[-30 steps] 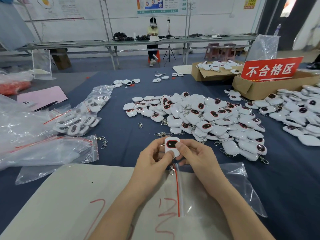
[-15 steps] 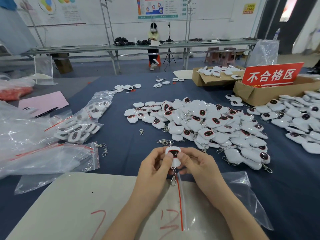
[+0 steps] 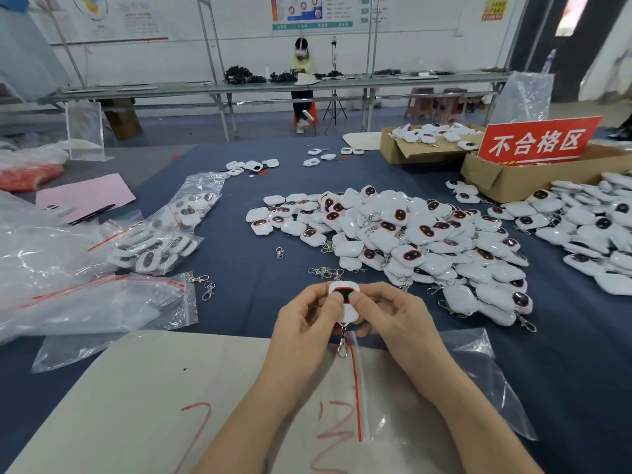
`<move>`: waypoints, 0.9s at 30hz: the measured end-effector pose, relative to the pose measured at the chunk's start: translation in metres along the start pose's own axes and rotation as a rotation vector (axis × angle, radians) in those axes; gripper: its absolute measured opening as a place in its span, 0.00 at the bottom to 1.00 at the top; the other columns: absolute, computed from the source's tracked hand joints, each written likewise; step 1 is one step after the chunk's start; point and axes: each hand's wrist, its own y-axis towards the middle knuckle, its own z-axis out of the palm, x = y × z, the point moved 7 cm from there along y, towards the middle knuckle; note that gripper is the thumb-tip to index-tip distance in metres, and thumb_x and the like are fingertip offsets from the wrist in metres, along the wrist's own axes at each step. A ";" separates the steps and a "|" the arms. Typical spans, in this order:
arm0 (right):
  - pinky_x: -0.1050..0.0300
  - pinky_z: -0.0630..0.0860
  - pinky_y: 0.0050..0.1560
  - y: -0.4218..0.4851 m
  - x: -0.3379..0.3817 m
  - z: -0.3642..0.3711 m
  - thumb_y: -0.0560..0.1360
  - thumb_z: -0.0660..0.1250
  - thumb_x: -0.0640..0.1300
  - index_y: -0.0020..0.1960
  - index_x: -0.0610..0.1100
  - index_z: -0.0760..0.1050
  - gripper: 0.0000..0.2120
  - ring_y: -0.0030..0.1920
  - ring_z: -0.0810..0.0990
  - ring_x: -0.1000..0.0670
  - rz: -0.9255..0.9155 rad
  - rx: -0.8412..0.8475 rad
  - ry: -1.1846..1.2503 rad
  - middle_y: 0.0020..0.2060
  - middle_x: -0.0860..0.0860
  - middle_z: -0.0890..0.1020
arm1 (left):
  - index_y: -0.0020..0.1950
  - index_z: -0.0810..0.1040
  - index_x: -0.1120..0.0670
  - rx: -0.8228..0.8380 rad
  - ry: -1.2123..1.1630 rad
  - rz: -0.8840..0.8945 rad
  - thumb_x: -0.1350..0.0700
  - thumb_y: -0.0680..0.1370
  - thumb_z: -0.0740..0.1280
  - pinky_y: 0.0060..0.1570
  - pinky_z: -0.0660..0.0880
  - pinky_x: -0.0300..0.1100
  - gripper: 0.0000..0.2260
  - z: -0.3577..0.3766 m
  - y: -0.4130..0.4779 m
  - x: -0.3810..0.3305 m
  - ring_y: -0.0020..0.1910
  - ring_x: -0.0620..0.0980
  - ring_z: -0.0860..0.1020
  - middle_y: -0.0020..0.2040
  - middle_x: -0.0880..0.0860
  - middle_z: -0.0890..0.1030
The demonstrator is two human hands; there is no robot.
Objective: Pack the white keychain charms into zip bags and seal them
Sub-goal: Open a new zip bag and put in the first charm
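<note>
With fingers of left hand (image 3: 304, 323) and right hand (image 3: 393, 319) pinching white charm (image 3: 344, 293), feed clasp (image 3: 342, 348) first into zip bag (image 3: 478, 388); press red seal strip (image 3: 357, 398) along full length.

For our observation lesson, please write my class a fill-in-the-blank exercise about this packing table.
The left hand and right hand pinch a charm with a ____ body.
The zip bag under the right forearm has a ____ seal strip.
The sign stands in a ____ box.
Missing words: white; red; cardboard.
</note>
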 end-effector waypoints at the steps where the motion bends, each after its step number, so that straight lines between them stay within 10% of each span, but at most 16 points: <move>1: 0.65 0.77 0.35 0.000 0.000 0.000 0.77 0.71 0.37 0.47 0.46 0.83 0.05 0.32 0.82 0.55 0.000 -0.010 -0.002 0.36 0.50 0.86 | 0.55 0.85 0.47 0.006 0.004 -0.002 0.59 0.83 0.65 0.43 0.80 0.36 0.11 0.001 0.000 0.000 0.43 0.45 0.84 0.45 0.52 0.86; 17: 0.61 0.81 0.43 0.000 -0.002 0.001 0.73 0.72 0.49 0.49 0.54 0.85 0.06 0.40 0.84 0.53 0.019 0.018 0.032 0.40 0.49 0.87 | 0.59 0.83 0.39 0.086 0.090 0.002 0.61 0.81 0.68 0.57 0.79 0.38 0.17 0.001 0.001 -0.003 0.54 0.46 0.83 0.53 0.46 0.86; 27: 0.53 0.84 0.45 0.000 -0.003 0.000 0.77 0.71 0.40 0.51 0.49 0.85 0.06 0.39 0.84 0.51 0.019 0.026 -0.006 0.42 0.47 0.87 | 0.59 0.83 0.47 0.056 -0.016 0.021 0.56 0.83 0.66 0.48 0.80 0.38 0.09 0.001 0.000 -0.004 0.50 0.48 0.84 0.49 0.50 0.86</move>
